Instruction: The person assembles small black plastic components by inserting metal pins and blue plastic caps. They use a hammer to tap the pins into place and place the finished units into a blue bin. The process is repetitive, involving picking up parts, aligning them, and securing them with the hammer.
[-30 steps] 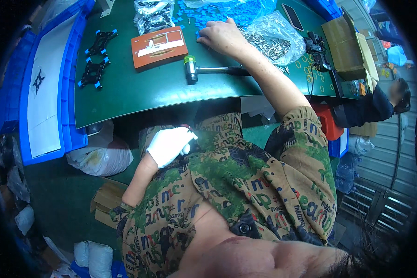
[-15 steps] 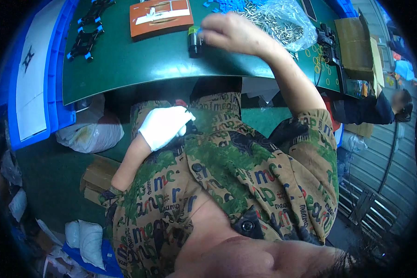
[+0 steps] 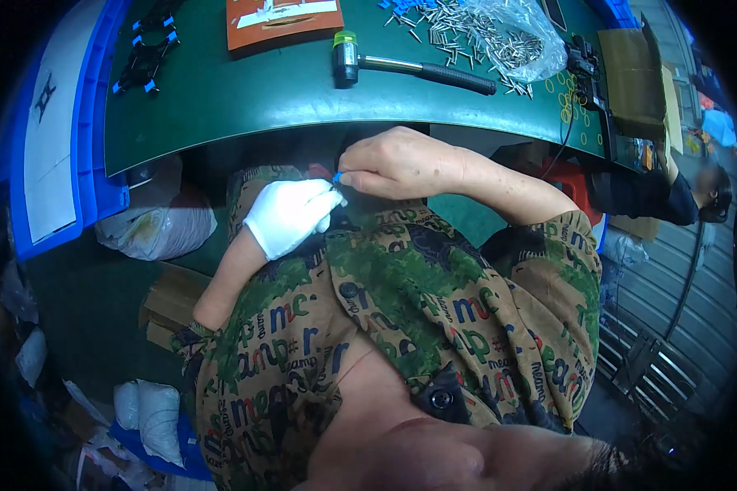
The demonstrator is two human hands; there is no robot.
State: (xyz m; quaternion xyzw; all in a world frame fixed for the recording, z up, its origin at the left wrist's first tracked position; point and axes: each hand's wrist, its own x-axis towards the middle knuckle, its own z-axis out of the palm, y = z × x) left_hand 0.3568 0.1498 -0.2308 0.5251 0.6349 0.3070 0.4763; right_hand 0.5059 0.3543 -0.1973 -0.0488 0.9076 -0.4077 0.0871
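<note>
My left hand (image 3: 289,216), in a white glove, is above my lap with its fingers pinched together. What they hold is mostly hidden; a little of something dark shows at the fingertips. Bare and also pinched, my right hand (image 3: 397,166) meets it from the right, with a small blue piece (image 3: 336,177) between thumb and forefinger. On the green table (image 3: 246,106) beyond my hands lies a mallet (image 3: 458,78) with a black handle and a black and yellow-green head. Small blue pieces (image 3: 401,6) and many metal pins (image 3: 450,37) are scattered at the far edge.
A clear plastic bag (image 3: 540,41) of pins lies at the far right, near yellow rings (image 3: 569,98). An orange box (image 3: 282,24) is behind the mallet. Black frames with blue tips (image 3: 147,61) lie far left, beside a blue tray (image 3: 82,155). Another person (image 3: 655,196) is at right.
My right hand has come back from the far part of the table to my left hand, bringing the blue piece. The mallet it covered is now visible. My left hand has barely moved.
</note>
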